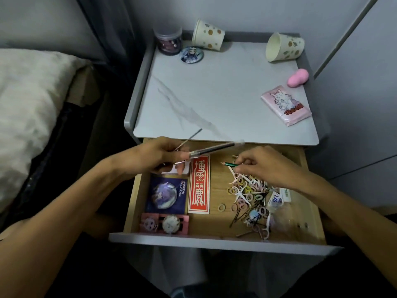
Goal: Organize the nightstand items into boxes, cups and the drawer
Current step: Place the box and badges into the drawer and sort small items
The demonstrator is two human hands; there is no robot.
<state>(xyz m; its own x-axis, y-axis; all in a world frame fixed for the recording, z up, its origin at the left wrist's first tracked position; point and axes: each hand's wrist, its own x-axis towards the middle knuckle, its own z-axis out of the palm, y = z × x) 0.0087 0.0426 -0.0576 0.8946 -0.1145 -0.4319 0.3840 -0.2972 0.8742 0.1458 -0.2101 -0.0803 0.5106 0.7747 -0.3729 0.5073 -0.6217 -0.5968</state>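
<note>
View: head camera, looking down on the open drawer (217, 241) and the nightstand top (214, 93).
Left hand (159, 155): gripping a dark pen (214, 148) and a thin stick (189, 137) together, fingers curling round both, over the drawer's back left.
Right hand (262, 166): pinching a green pencil (231, 164) between thumb and fingertips, just above the pile (249, 194).
Step, as I am judging it: gathering the long writing things out of the drawer, likely heading for a cup.
Done so far: a blue card (165, 194), a red card (199, 183) and a pink box (164, 224) with 2 round pieces are sitting side by side along the drawer's left half, looking sorted.
Left to do: the pile of hair ties, pins and white picks is lying loose in the drawer's right half; nothing is showing inside the 2 cups (207, 36); a jar (168, 40), a badge (191, 54), a tissue pack (286, 105) and a pink lump (297, 77) are sitting out on top.
Progress: early to middle, I am guessing.
Cups: the right 1 is lying on its side, mouth facing left; the other is tilting, standing or tipped I cannot tell.
Hidden: the hands are covering the drawer's back edge; the left fingertips are blocking a small pink item.
Hard to make out: the pen's tip is blurring; the pile's pieces are tangling; the jar's contents are too small to name.
</note>
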